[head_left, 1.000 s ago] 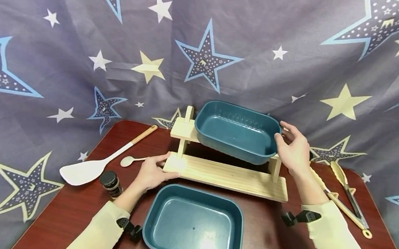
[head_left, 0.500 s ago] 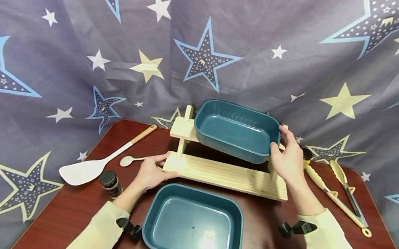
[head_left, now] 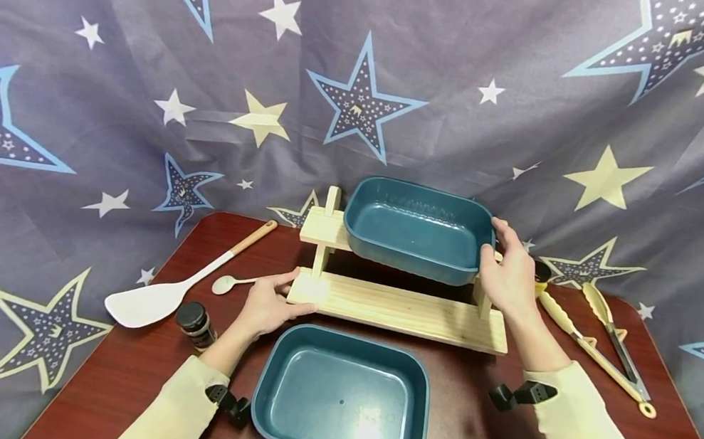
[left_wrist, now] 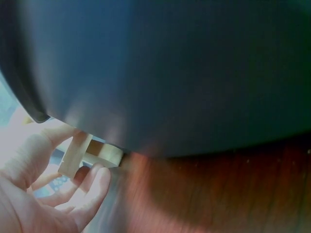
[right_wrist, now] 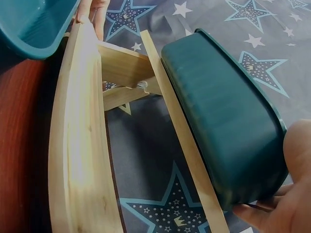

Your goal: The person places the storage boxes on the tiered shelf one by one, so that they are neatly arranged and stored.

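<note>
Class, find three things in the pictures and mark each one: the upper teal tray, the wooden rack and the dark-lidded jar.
Upper teal tray (head_left: 415,235): head view, on its inner floor.
Wooden rack (head_left: 403,311): head view, on its lower shelf.
Dark-lidded jar (head_left: 193,319): head view, on its lid.

Bright glare lies on the lower tub (head_left: 335,405), near the left hand (head_left: 267,305); left wrist view is dim, blurred.

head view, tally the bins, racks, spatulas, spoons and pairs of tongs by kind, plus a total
Blue-green bins: 2
Wooden rack: 1
Spatula: 1
Spoon: 1
Pair of tongs: 1
Total: 6
</note>
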Available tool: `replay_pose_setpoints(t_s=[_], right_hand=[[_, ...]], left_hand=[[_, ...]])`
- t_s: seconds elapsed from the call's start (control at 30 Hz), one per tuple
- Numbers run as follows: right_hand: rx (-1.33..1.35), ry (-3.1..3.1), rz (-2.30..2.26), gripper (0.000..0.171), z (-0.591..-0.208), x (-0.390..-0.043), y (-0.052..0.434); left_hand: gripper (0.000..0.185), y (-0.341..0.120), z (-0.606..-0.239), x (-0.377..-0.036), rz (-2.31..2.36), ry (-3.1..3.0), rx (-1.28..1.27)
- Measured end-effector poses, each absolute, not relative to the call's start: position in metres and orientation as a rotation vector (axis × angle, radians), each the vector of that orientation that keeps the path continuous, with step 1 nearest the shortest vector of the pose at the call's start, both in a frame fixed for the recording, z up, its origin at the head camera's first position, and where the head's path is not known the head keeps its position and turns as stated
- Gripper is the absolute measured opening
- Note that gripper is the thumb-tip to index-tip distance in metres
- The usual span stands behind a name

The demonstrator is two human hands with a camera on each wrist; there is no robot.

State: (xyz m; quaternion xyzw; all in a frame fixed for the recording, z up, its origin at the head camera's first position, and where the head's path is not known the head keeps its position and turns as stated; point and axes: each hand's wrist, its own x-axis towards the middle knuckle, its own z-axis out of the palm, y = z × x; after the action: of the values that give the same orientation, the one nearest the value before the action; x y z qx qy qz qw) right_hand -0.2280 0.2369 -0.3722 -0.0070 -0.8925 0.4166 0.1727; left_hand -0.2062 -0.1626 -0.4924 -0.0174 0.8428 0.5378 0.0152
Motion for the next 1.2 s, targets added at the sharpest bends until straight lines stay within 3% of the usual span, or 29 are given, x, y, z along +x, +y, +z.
replay_pose_setpoints(t_s=[0.3, 0.77, 1.2], right_hand=[[0.074, -2.521, 1.179, 0.062, -0.372, -0.217, 0.238], [0.249, -2.756, 1.166, 0.1, -0.363, -0.211, 0.259], [0.338, -2.749, 1.295, 0.098, -0.36, -0.22, 0.264]], left_hand=[[0.09, -0.162, -0.494, -0.205, 1.683, 2.614, -0.065], [0.091, -0.163, -0.495, -0.205, 1.684, 2.616, -0.059], [0.091, -0.164, -0.497, -0.207, 1.7, 2.605, -0.04]])
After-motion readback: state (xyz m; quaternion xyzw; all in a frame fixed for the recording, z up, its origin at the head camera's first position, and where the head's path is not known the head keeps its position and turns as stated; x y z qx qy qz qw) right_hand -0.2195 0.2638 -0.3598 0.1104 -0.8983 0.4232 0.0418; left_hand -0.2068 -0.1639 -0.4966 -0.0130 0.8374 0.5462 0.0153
